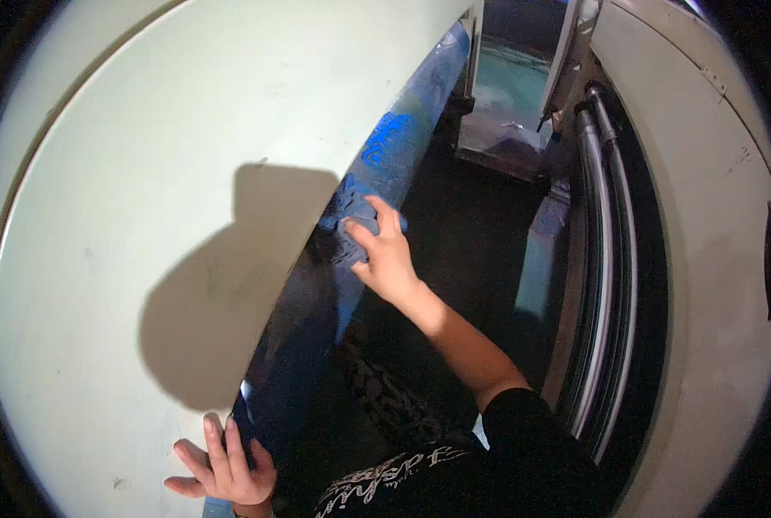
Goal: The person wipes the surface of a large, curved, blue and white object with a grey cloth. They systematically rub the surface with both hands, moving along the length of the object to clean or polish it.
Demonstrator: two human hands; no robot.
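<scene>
gripping a cloth [348, 205], the right hand [388, 257] apparently touches a blue-stained roller [420, 104].

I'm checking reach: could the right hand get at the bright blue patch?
Probably yes: the right hand, holding the cloth, is close to the blue patch, and nothing visible blocks the way.

Bright light, apparently from behind the camera, floods the pale panel [100, 242] and throws a crisp shadow [208, 324] across it. The gap [463, 233] alongside sinks into near black, grainy and short of detail. Glare streaks the metal rollers [605, 259], which bow toward the rim. The left hand [227, 470] and right hand [390, 259] look fairly sharp; blackness swallows the corners.
</scene>
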